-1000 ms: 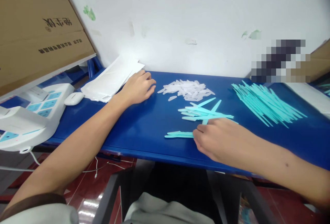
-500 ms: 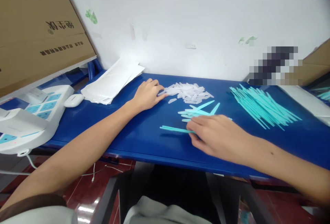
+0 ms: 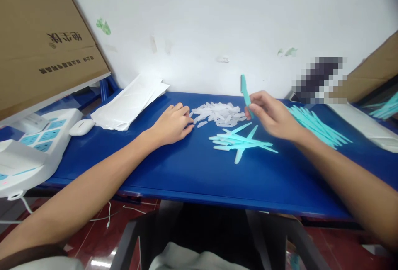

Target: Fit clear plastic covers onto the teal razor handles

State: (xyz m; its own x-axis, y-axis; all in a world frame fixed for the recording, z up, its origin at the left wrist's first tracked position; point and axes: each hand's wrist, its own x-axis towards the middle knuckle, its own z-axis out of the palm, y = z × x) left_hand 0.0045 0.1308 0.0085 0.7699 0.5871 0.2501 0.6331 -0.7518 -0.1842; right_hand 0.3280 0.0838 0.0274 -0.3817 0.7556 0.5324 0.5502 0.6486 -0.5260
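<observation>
The right hand [image 3: 272, 116] pinches a turquoise tool [image 3: 244, 89] between thumb and fingers, raised above the table [image 3: 186, 170]. The left hand [image 3: 172, 125] rests with fingers curled at the left edge of a pile of white pieces [image 3: 219, 113]; whether it grips one, I cannot tell. Loose turquoise sticks [image 3: 238, 140] lie crossed nearer the body; the right wrist partly covers a turquoise bundle [image 3: 319, 127]. White sheets [image 3: 127, 102], a small white case [image 3: 81, 127] and a cardboard box [image 3: 46, 21] occupy the left. The blue tabletop meets a scuffed white wall [image 3: 202, 21], above red floor tiles [image 3: 93, 237].
</observation>
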